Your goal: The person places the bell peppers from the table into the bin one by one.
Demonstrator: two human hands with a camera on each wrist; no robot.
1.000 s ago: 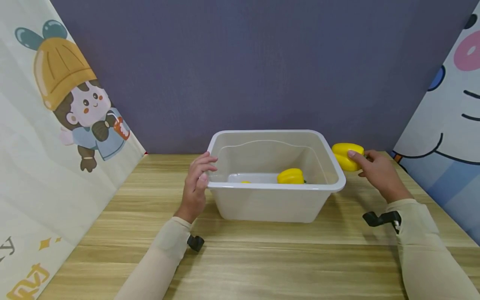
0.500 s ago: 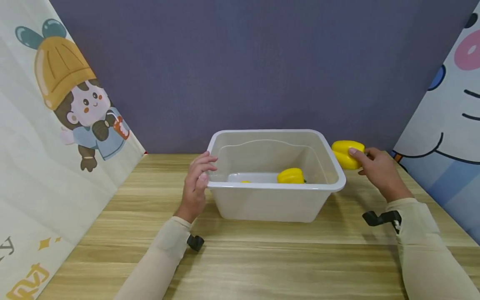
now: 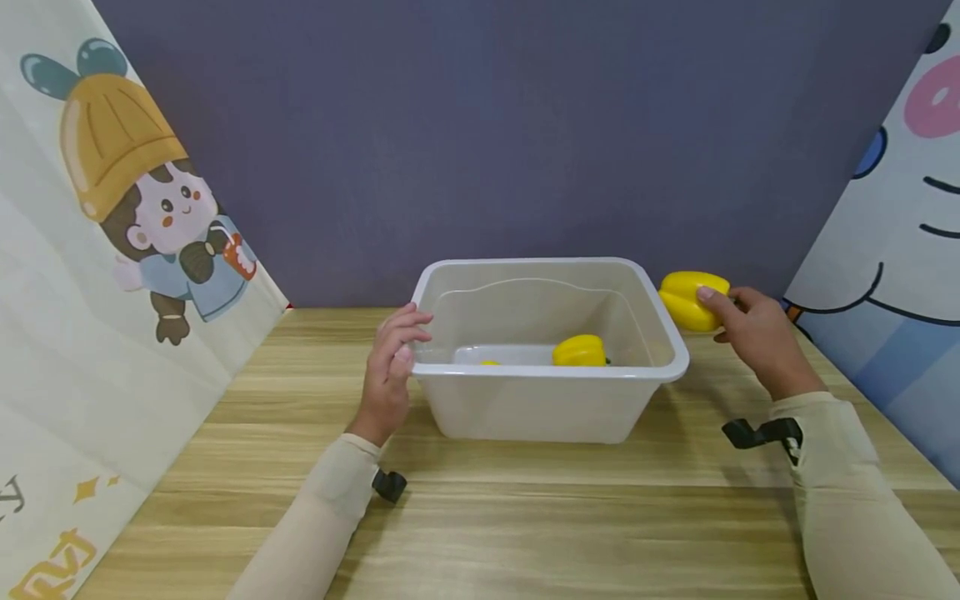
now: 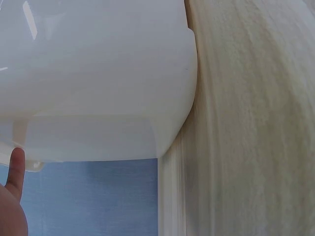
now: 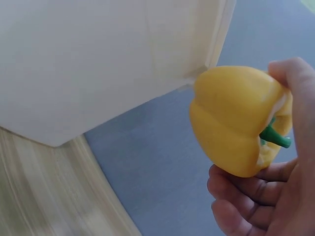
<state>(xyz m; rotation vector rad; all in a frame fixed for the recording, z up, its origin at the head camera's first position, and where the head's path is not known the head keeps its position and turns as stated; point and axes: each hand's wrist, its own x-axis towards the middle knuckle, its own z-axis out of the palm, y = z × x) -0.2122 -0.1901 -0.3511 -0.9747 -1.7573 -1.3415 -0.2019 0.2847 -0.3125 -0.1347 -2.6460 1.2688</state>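
A yellow bell pepper [image 3: 686,302] with a green stem [image 5: 275,136] is held by my right hand [image 3: 767,342], raised beside the right rim of a pale plastic bin [image 3: 525,408]. Its thumb lies on one side of the pepper and the fingers curl beneath it. My left hand [image 3: 388,362] grips the bin's left rim near the front corner, with fingers reaching over the edge. In the left wrist view one digit [image 4: 17,164] shows against the outer wall. Inside the bin lies another yellow bell pepper [image 3: 580,351], and a sliver of yellow [image 3: 490,362] peeks over the front rim, mostly hidden.
The bin stands on a wood-grain table [image 3: 517,525], close to a dark blue-grey wall panel [image 3: 480,133]. A white panel with a cartoon figure [image 3: 168,208] rises at the left, and another cartoon-printed panel [image 3: 892,275] at the right.
My right hand has lifted slightly with the bell pepper in it, the pepper tilting a little. The left hand and the bin have stayed in place.
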